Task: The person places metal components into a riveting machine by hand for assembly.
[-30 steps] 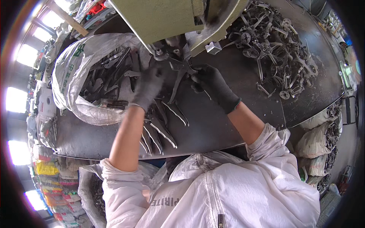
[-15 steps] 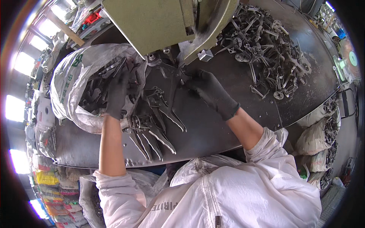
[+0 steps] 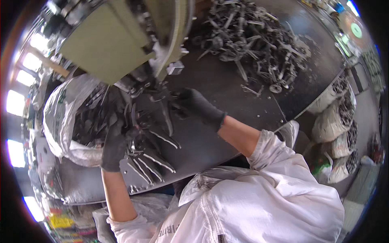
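Both my hands wear black gloves. My left hand [image 3: 114,142] is at the mouth of a clear plastic sack [image 3: 60,121] full of dark metal plier blanks, its fingers closed around one blank [image 3: 133,121]. A small heap of plier blanks [image 3: 152,156] lies on the dark steel table just right of that hand. My right hand [image 3: 193,104] holds another plier blank [image 3: 166,115] under the head of an olive-green press machine [image 3: 117,40].
A large tangled pile of pressed metal parts [image 3: 259,44] covers the far right of the steel table [image 3: 227,81]. White sacks of parts [image 3: 338,129] stand on the floor at the right. Bright windows line the left edge.
My left hand drew back from deep in the sack toward the small heap, gripping a blank. My right hand stayed at the press. The view shifted closer to the machine.
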Available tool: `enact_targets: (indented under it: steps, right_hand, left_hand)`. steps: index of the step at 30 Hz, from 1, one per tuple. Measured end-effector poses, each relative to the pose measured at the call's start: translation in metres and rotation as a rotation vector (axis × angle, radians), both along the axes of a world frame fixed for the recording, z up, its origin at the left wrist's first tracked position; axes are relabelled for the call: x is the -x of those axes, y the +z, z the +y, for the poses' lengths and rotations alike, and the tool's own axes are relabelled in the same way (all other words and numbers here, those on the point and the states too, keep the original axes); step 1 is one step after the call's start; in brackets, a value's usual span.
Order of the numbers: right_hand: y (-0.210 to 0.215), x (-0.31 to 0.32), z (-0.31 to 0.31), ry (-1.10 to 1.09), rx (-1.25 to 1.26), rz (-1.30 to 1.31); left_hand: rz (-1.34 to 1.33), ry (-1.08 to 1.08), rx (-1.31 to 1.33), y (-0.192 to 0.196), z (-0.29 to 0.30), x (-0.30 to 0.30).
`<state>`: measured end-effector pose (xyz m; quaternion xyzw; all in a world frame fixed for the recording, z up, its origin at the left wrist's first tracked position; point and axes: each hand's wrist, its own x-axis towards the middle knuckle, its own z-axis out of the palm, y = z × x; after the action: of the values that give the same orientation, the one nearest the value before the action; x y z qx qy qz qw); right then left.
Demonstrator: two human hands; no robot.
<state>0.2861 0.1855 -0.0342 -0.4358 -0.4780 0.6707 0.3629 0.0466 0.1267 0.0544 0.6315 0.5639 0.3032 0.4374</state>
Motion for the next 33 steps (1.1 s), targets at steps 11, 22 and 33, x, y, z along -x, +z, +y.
enact_targets:
  steps: [11, 22, 33]
  right_hand:
    - [-0.014, 0.041, -0.016, -0.289, -0.181, 0.232]
    - [0.065, -0.284, 0.013, -0.473, -0.973, -1.452]
    - [0.039, -0.353, 0.035, -0.083, -1.012, -1.685]
  left_hand:
    - [-0.230, -0.209, 0.168, 0.008, 0.005, -0.090]
    - [0.102, 0.055, 0.104, -0.043, 0.014, -0.069]
    - [0.155, 0.003, -0.017, -0.076, 0.023, -0.055]
